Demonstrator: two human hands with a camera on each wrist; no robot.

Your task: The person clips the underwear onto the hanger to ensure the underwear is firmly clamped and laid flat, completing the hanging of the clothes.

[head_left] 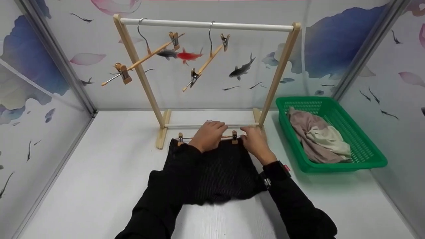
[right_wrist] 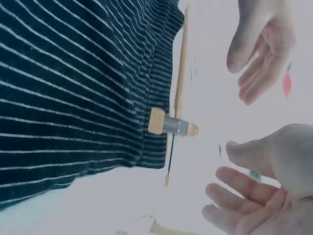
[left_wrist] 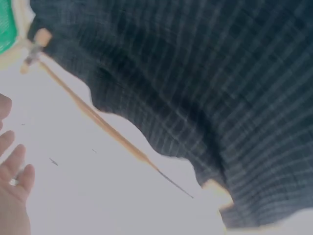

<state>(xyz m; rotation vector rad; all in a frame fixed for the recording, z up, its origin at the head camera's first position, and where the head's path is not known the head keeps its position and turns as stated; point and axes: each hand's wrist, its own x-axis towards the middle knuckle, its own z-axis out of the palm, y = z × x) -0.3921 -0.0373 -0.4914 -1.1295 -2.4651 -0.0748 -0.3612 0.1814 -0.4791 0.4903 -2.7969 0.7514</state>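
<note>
Head view: dark striped cloth (head_left: 222,176) flat on white table (head_left: 99,186), top edge clipped to hanger (head_left: 227,136). Hanger's long bar runs side to side. Left hand (head_left: 207,136) above bar's middle; right hand (head_left: 255,142) nearer right clip (head_left: 234,137).

Left wrist view: bar slants, cloth on one side, hand at picture edge on other, fingers loose, nothing in them.

Right wrist view: both hands empty, fingers softly bent, just past bar, not touching it. Cloth lies on bar's near side.

The cloth (head_left: 220,176) is black with pale stripes, the basket (head_left: 345,167) green, the rail (head_left: 252,26) white, the sleeves (head_left: 162,192) black.
</note>
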